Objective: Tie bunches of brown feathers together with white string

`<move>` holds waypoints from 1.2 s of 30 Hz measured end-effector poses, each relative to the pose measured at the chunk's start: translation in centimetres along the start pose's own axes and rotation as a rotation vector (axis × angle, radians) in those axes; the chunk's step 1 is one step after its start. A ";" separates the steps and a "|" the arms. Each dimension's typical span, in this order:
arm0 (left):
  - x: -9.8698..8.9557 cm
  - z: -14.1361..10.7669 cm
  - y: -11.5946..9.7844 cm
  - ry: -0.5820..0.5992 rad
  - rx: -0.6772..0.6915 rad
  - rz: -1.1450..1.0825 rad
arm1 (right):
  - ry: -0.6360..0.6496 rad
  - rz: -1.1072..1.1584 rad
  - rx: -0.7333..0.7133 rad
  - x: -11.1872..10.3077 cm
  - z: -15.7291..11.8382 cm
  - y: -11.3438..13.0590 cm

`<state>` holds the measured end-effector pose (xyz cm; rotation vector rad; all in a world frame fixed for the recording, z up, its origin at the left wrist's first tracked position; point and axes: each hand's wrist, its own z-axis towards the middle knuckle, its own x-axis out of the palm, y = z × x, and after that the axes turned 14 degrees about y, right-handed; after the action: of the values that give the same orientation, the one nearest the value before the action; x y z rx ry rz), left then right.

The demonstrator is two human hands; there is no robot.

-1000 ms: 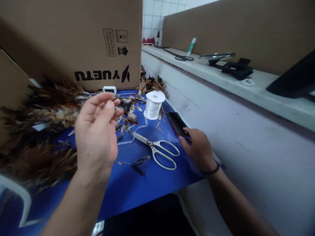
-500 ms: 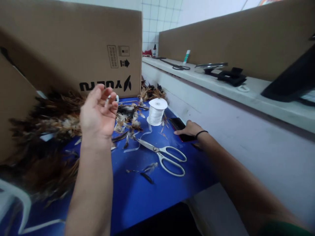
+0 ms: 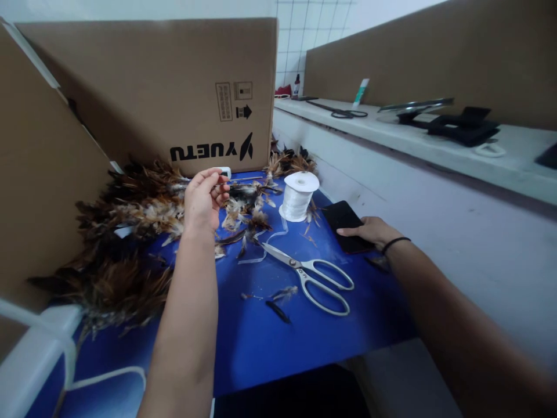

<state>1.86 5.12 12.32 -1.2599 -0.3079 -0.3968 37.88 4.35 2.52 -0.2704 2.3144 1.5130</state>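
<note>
My left hand is raised over the far part of the blue table, thumb and forefinger pinched together. Whatever may be between them is too small to make out. Just past its fingertips shows a small white device with a dark screen, partly hidden by the hand. At the right, my right hand grips the near edge of a black smartphone, thumb on top and the other fingers mostly hidden. Silver scissors lie slightly open between my arms. Behind them stands a spool of white ribbon, its loose end trailing on the table.
Brown feather bundles are piled on the left, and loose feathers lie near the scissors. A cardboard box stands at the back. On the right, a white ledge carries black scissors, a glue stick and a black clamp.
My left hand has turned from palm up to a pinch with its fingers pointing right. The right hand stays at the smartphone. The whole view has shifted leftward.
</note>
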 end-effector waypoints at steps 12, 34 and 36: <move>1.1 0.1 0.9 0.029 -0.041 0.049 | 0.426 0.867 -0.430 3.9 -3.5 1.1; 2.5 -0.2 1.1 0.058 -0.040 0.078 | 0.764 1.142 -0.374 4.9 -2.9 0.2; 2.6 -0.2 1.2 0.062 -0.042 0.076 | 0.784 1.135 -0.366 4.9 -2.9 0.1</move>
<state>4.70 4.93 12.36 -1.2934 -0.1993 -0.3781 32.80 1.97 1.72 0.6017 2.9498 2.7561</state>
